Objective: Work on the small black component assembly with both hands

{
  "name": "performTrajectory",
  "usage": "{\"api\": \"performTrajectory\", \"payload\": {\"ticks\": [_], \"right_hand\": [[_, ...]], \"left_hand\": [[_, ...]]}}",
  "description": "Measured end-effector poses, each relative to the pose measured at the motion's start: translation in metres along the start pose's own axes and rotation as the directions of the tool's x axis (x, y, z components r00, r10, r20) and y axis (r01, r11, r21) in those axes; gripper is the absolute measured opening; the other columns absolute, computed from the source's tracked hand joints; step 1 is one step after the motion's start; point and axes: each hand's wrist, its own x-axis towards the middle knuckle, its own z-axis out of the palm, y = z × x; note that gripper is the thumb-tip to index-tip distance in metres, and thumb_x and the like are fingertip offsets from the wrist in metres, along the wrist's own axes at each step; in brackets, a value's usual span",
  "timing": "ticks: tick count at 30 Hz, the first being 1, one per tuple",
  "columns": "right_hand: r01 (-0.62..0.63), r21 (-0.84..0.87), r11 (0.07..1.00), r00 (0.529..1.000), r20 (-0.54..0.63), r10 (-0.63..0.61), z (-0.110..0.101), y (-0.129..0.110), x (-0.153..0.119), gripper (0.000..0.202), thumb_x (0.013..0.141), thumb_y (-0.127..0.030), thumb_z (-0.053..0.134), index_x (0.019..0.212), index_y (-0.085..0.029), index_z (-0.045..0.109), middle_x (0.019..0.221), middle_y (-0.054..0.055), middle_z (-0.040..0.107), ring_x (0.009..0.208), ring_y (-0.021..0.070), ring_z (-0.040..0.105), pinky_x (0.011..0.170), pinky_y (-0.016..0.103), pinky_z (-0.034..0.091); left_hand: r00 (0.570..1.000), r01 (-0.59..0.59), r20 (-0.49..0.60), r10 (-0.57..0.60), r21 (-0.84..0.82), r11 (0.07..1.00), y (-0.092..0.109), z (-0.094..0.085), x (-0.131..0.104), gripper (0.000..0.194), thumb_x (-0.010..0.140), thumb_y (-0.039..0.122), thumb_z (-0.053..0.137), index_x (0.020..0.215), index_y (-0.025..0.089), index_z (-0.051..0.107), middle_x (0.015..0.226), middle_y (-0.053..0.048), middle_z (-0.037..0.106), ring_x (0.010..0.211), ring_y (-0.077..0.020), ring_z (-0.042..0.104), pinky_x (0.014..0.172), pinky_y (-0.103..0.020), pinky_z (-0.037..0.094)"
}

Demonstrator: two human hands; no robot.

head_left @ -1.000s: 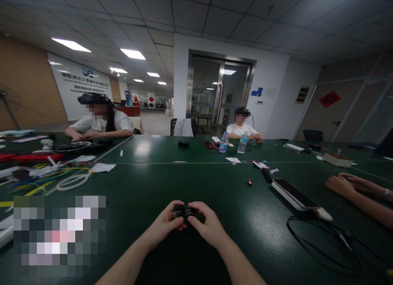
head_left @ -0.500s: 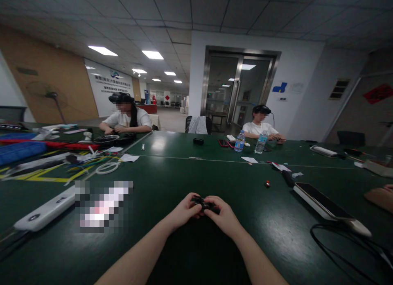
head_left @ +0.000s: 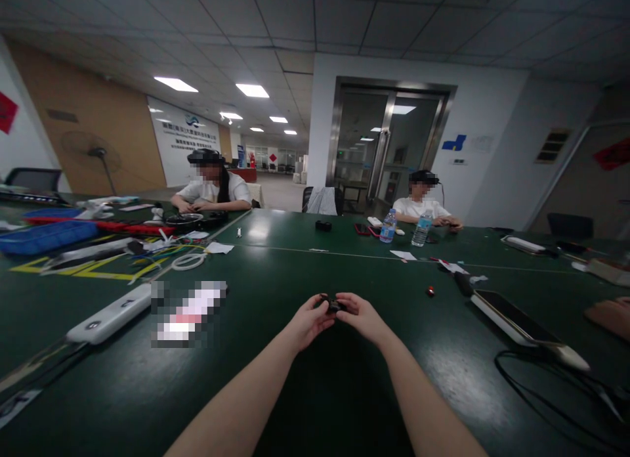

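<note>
A small black object (head_left: 334, 305) sits between my two hands, above the green table (head_left: 275, 280); its kind is too small and dark to make out. My left hand (head_left: 313, 320) closes on its left side with thumb and fingers. On the other side, my right hand (head_left: 360, 316) grips it between thumb and fingertips. Parts of the object are hidden behind the fingers.
To the left lie a white power strip (head_left: 115, 314), a coiled white cable (head_left: 189, 261) and a blue tray (head_left: 52, 238). Water bottles (head_left: 422, 228) stand farther back. At right are a phone-like device (head_left: 516, 319) and black cables (head_left: 534, 394). Two people sit across the table.
Both hands have risen slightly in view with the small black object, and its angle between the fingers differs. The whole view has shifted a little, moving the surroundings rightward.
</note>
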Motion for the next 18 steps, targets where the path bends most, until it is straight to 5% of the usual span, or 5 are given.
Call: {"api": "performTrajectory", "payload": {"ticks": [7, 15, 18], "right_hand": [[-0.065, -0.126, 0.990, 0.998, 0.015, 0.067, -0.003, 0.012, -0.006, 0.048, 0.064, -0.019, 0.065, 0.110, -0.018, 0.052, 0.111, 0.008, 0.059, 0.105, 0.0217, 0.055, 0.094, 0.041, 0.040], [-0.069, -0.283, 0.957, 0.997, 0.003, 0.072, 0.005, 0.007, -0.009, 0.047, 0.063, -0.016, 0.064, 0.109, -0.023, 0.055, 0.109, 0.003, 0.059, 0.106, 0.0196, 0.053, 0.095, 0.038, 0.037], [-0.078, -0.391, 0.917, 0.997, -0.028, 0.073, 0.005, 0.007, -0.012, 0.047, 0.063, -0.021, 0.066, 0.109, -0.026, 0.055, 0.107, 0.002, 0.059, 0.103, 0.0205, 0.054, 0.092, 0.039, 0.039]], "left_hand": [[1.000, -0.015, 0.026, 0.005, 0.393, 0.919, 0.005, -0.015, 0.001, 0.038, 0.064, 0.017, 0.069, 0.099, 0.015, 0.053, 0.071, -0.003, 0.063, 0.070, -0.0187, 0.062, 0.075, -0.039, 0.047], [0.988, -0.149, 0.085, 0.126, 0.710, 0.688, 0.020, -0.029, -0.007, 0.033, 0.059, 0.025, 0.069, 0.091, 0.020, 0.064, 0.093, -0.005, 0.057, 0.096, -0.0286, 0.050, 0.089, -0.043, 0.035], [0.977, -0.213, 0.168, 0.135, 0.840, 0.498, 0.022, -0.031, -0.009, 0.030, 0.068, 0.029, 0.060, 0.097, 0.022, 0.061, 0.101, -0.006, 0.057, 0.097, -0.0255, 0.051, 0.086, -0.038, 0.039]]}}
